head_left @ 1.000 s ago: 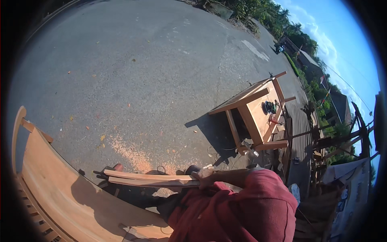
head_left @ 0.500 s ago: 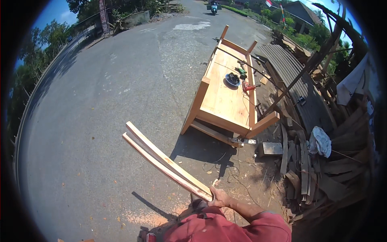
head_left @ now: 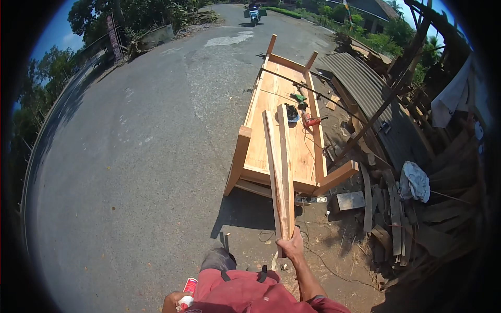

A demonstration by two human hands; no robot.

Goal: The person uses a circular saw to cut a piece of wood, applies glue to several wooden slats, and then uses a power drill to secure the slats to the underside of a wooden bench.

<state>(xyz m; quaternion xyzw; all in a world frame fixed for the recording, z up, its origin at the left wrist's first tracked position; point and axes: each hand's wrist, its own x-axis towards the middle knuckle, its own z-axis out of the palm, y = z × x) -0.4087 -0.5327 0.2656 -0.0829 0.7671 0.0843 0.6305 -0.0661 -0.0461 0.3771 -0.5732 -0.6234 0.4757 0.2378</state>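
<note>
My right hand (head_left: 293,245) is wrapped round the near ends of two long wooden strips (head_left: 282,180). They point away from me, spread slightly apart toward their far ends, which in the view overlap the upturned wooden table frame (head_left: 250,151). At the lower edge, my left hand (head_left: 171,301) is closed on a red and white bottle (head_left: 189,288); part of that hand is cut off by the picture's rim. On the wooden panel within the frame are a dark bowl (head_left: 293,116) with dark contents, a red power drill (head_left: 312,120) and a green power tool (head_left: 299,99).
Scrap boards (head_left: 396,208) are piled at the right, with a white plastic bag (head_left: 415,181) on them. A corrugated sheet (head_left: 370,88) lies behind. A power strip (head_left: 311,200) and cords lie by the frame. Up the road is a motorbike (head_left: 254,16) with a rider.
The two strips have swung from the left over to the table frame with my right hand. My left hand now shows, holding the red and white bottle. The motorbike is nearer.
</note>
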